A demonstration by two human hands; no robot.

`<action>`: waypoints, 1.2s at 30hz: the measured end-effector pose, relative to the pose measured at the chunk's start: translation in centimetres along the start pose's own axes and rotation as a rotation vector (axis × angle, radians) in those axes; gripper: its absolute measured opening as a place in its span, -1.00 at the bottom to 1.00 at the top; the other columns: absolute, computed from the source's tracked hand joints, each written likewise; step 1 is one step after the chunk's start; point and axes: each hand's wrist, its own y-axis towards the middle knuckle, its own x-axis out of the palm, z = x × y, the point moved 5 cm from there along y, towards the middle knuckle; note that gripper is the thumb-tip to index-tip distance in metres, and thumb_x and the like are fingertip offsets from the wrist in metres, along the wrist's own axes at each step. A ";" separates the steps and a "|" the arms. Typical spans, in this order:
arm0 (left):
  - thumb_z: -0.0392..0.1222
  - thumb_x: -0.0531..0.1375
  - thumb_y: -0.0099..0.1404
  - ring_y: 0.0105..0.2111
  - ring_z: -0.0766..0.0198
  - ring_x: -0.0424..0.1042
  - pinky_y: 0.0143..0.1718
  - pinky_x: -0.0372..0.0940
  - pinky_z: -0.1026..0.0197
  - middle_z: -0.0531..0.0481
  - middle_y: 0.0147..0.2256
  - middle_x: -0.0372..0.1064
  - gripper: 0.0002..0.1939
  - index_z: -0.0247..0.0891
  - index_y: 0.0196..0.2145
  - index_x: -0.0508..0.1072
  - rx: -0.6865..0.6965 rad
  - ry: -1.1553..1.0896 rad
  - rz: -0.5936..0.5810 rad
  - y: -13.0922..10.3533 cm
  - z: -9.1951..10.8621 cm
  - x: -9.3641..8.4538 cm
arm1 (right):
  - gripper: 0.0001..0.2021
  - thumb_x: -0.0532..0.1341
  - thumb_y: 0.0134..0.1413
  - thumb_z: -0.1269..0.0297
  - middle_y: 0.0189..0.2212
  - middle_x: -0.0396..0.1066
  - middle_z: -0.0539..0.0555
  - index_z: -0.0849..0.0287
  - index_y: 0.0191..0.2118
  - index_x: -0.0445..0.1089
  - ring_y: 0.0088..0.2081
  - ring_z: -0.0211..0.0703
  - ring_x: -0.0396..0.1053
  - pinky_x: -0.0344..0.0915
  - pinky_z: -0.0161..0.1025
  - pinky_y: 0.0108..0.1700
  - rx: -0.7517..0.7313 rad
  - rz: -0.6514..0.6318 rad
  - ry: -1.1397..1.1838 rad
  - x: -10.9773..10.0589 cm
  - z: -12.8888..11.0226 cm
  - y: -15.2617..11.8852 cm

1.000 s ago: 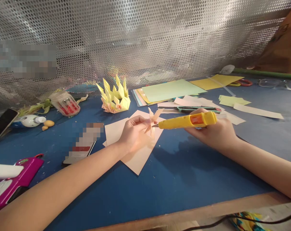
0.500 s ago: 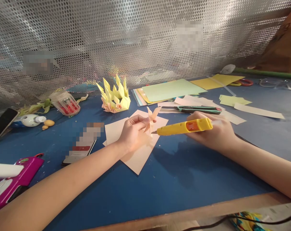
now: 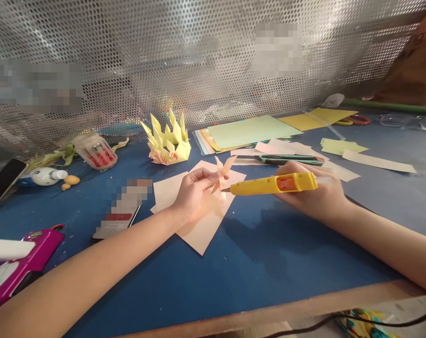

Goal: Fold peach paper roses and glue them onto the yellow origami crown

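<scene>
Between the thumb and fingers of my left hand (image 3: 198, 191) is a small folded pink paper piece (image 3: 224, 172) with pointed petals. My right hand (image 3: 313, 193) grips a yellow glue gun (image 3: 269, 184), whose nozzle points left and sits at the lower part of the folded piece. Whether the tip touches it I cannot tell. Beneath my left hand, pink paper sheets (image 3: 204, 237) lie on the blue table (image 3: 185, 291). Behind them stands a yellow paper crown (image 3: 171, 141) with pink flowers at its base.
A green utility knife (image 3: 290, 160) lies on pink scraps behind my right hand. Coloured sheets (image 3: 251, 133) are stacked farther back. On the left are a phone (image 3: 123, 213), a jar (image 3: 95, 151), a white bottle (image 3: 42, 176) and a magenta device (image 3: 40, 251). Perforated metal (image 3: 199, 61) rises behind.
The glue gun and my right hand have shifted slightly to the right, and the nozzle is a little higher. My left hand stays nearly still with the folded piece.
</scene>
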 end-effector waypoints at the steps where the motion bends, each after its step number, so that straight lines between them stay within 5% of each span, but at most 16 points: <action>1: -0.29 0.44 0.12 -0.28 0.21 0.54 -0.15 0.39 0.10 -0.03 -0.36 0.62 -0.78 -0.21 -0.59 0.51 0.000 0.005 -0.002 0.0 0.0 0.0 | -0.70 0.17 0.41 0.09 -0.60 0.41 -0.11 0.09 -0.37 0.33 -0.64 -0.33 0.31 0.15 -0.37 -0.58 0.012 0.014 -0.013 0.0 0.1 0.0; 10: -0.28 0.45 0.11 -0.23 0.20 0.53 -0.07 0.37 0.10 -0.02 -0.35 0.61 -0.76 -0.20 -0.60 0.49 -0.012 0.013 -0.005 0.0 -0.1 0.0 | -0.70 0.20 0.39 0.10 -0.61 0.41 -0.13 0.09 -0.39 0.33 -0.65 -0.34 0.30 0.10 -0.36 -0.60 0.034 0.031 -0.027 0.1 0.2 0.1; 17: -0.25 0.45 0.15 -0.35 0.23 0.48 -0.25 0.38 0.12 -0.03 -0.34 0.61 -0.74 -0.22 -0.59 0.48 -0.023 0.009 -0.003 -0.1 0.0 0.1 | -0.71 0.17 0.38 0.13 -0.60 0.44 -0.12 0.08 -0.41 0.36 -0.63 -0.34 0.34 0.22 -0.40 -0.54 -0.022 -0.047 0.025 -0.2 0.0 0.3; 24: -0.25 0.48 0.11 -0.27 0.22 0.52 -0.17 0.34 0.16 0.02 -0.40 0.57 -0.73 -0.20 -0.59 0.48 0.000 0.021 0.000 0.0 0.1 0.1 | -0.68 0.19 0.36 0.07 -0.62 0.41 -0.11 0.08 -0.42 0.36 -0.65 -0.33 0.28 0.12 -0.37 -0.59 0.076 0.021 -0.050 0.0 0.4 0.0; 31: -0.24 0.50 0.12 -0.46 0.35 0.41 -0.30 0.28 0.24 0.13 -0.52 0.45 -0.73 -0.20 -0.57 0.49 -0.008 0.050 0.034 -0.1 0.0 -0.3 | -0.67 0.21 0.37 0.05 -0.59 0.43 -0.10 0.09 -0.41 0.37 -0.61 -0.33 0.30 0.11 -0.36 -0.56 0.102 0.024 -0.112 0.3 0.8 -0.3; 36: -0.21 0.53 0.08 -0.28 0.21 0.56 -0.15 0.37 0.16 0.06 -0.44 0.56 -0.68 -0.20 -0.60 0.46 -0.002 0.058 0.008 -0.1 0.3 0.1 | -0.73 0.19 0.37 0.12 -0.57 0.45 -0.12 0.08 -0.39 0.37 -0.61 -0.33 0.31 0.13 -0.35 -0.55 0.053 0.042 -0.118 0.0 0.6 -0.1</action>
